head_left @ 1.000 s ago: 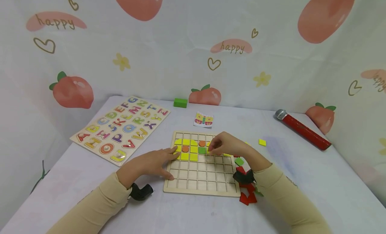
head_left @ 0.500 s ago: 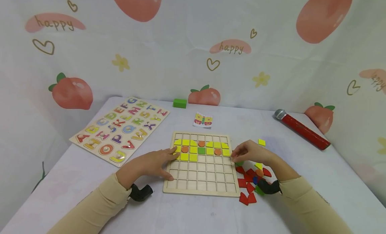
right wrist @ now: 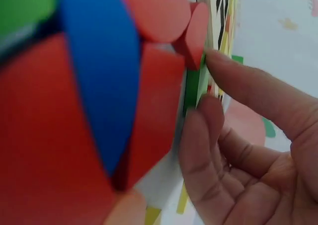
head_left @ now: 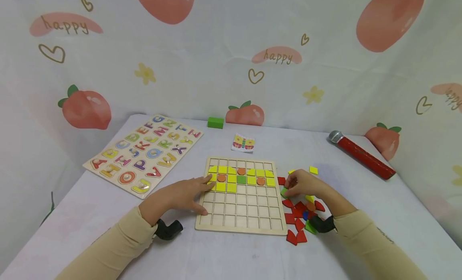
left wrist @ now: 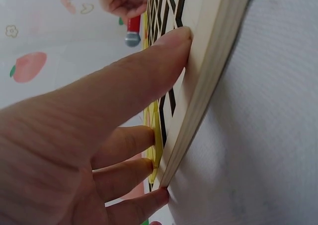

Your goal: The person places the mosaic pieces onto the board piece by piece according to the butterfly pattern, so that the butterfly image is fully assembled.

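Observation:
A wooden grid board (head_left: 231, 210) lies on the table with yellow square tiles (head_left: 221, 187), orange discs (head_left: 260, 181) and one green square (head_left: 241, 179) in its upper cells. My left hand (head_left: 182, 194) rests on the board's left edge, its fingers fairly straight. The left wrist view shows the thumb (left wrist: 171, 48) on the wooden border and other fingertips at the yellow tiles (left wrist: 156, 135). Right of the board, my right hand (head_left: 303, 183) pinches a green square tile (head_left: 284, 192) at its edge. In the right wrist view this green tile (right wrist: 193, 88) stands between the fingertips, beside red pieces (right wrist: 159, 111).
Loose red pieces (head_left: 289, 218), a blue piece (head_left: 305, 216) and an orange disc (head_left: 311, 207) lie right of the board. A picture card (head_left: 243, 143) and a green block (head_left: 215, 122) are behind it. An alphabet board (head_left: 144, 155) lies left, a red microphone (head_left: 362, 155) right.
My right hand has moved right, from over the board's upper cells to the loose green tile beside it. An orange disc and yellow tiles at upper right are uncovered. The left hand stays still.

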Motion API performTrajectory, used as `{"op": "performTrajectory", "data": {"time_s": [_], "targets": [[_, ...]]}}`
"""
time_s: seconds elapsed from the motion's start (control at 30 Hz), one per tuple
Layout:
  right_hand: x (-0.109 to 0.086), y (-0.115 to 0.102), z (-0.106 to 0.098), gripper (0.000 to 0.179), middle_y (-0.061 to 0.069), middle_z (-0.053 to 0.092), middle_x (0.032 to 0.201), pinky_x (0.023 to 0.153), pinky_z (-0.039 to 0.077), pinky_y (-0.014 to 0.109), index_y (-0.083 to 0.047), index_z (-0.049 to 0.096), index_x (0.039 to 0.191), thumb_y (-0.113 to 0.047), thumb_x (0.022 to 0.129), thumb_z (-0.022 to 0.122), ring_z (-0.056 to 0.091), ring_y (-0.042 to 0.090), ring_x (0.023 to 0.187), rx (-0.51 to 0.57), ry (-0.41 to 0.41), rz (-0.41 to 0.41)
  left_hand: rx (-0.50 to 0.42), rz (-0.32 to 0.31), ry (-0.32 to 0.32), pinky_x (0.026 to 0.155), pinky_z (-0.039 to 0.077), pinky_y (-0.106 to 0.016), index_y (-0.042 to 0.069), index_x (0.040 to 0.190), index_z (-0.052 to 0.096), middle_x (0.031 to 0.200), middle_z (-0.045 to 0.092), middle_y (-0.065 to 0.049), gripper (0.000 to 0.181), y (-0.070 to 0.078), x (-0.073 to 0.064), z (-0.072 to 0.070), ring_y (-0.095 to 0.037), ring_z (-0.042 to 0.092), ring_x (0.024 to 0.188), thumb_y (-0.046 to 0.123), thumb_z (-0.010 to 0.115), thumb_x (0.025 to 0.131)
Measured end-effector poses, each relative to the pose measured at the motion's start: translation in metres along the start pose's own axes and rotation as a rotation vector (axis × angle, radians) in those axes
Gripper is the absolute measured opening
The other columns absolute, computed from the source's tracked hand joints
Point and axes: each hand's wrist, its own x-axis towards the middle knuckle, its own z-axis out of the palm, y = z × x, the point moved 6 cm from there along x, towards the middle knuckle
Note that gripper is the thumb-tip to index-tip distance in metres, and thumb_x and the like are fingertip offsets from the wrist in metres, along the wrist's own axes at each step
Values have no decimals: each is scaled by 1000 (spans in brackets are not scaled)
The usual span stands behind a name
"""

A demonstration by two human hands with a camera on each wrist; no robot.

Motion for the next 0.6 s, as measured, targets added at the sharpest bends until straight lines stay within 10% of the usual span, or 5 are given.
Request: {"op": "performTrajectory", "data": {"time_s": [0.6], "targets": [[1,-19,-10,16,8,63,83,68,57,28,2,58,90,-8,83,68,57,15,68,103,-14,-104,-5,-5,6,113,28,-48,17,143,39,155,22,-6,83,1,-1,-2,-30,27,141,43,75,74]]}}
